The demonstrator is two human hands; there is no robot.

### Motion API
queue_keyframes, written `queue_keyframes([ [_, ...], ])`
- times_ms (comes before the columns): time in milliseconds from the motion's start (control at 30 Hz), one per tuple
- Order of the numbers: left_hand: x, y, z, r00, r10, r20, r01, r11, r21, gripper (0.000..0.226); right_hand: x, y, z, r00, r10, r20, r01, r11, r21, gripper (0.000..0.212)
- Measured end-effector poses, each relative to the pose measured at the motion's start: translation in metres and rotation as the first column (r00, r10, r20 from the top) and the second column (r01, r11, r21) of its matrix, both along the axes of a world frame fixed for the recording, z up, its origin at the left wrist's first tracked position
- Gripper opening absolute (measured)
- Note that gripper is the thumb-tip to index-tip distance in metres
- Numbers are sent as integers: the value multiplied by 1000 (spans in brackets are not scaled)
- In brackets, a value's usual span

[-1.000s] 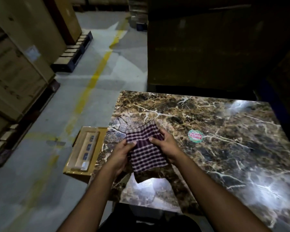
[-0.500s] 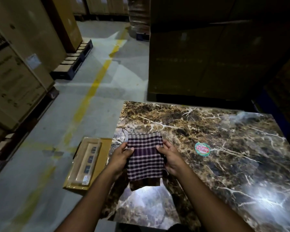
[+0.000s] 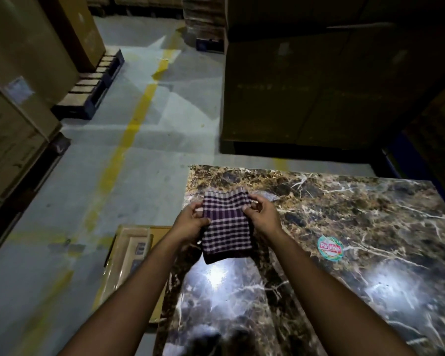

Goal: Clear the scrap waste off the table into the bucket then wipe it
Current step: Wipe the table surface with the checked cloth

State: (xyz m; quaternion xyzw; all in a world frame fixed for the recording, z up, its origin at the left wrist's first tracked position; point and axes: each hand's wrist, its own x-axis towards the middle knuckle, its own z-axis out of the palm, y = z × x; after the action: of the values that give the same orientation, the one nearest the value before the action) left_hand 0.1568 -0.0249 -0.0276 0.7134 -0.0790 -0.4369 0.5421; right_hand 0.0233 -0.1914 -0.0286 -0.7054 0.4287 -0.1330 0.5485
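The folded cloth [image 3: 226, 227] is dark purple checked with pale lines, edged by a dark band at its 6 o'clock end. The marble-patterned tabletop [image 3: 344, 214] is mottled brown and black with white and tan veins, and at the cloth's 4 o'clock it bears a round sticker [image 3: 330, 247], green-rimmed with a red band and white lettering. At the table's 10 o'clock a worn yellow floor line [image 3: 136, 111] crosses grey concrete.

To your left, tall cardboard boxes [image 3: 18, 104] on dark pallets [image 3: 93, 93], a yellow floor line [image 3: 129, 134] ahead of you, a flat packaged box [image 3: 134, 255] on the floor, dark stacked cartons [image 3: 319, 86] beyond.
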Motion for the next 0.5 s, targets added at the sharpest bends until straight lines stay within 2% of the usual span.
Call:
queue_keyframes([
  [100,25,-23,-10,999,47,4,-47,999,2,51,25,-22,-7,1000,3,-12,-3,999,-46,39],
  [167,33,-34,-16,996,81,38,-83,995,59,51,37,-34,-11,999,7,-48,-12,995,-101,38],
  [233,40,-38,-27,979,18,202,-62,975,214,55,42,-37,-19,990,-15,-141,-14,980,-199,40],
  [300,45,-33,-42,898,-168,407,-18,909,416,61,43,-35,-33,960,-37,-278,-52,951,-306,41],
  [367,44,-23,-55,797,-302,523,2,867,498,59,42,-29,-44,934,-5,-358,-144,910,-389,40],
  [500,34,-8,-69,530,-537,656,65,797,600,48,55,-20,-55,889,264,-373,-434,744,-508,45],
])
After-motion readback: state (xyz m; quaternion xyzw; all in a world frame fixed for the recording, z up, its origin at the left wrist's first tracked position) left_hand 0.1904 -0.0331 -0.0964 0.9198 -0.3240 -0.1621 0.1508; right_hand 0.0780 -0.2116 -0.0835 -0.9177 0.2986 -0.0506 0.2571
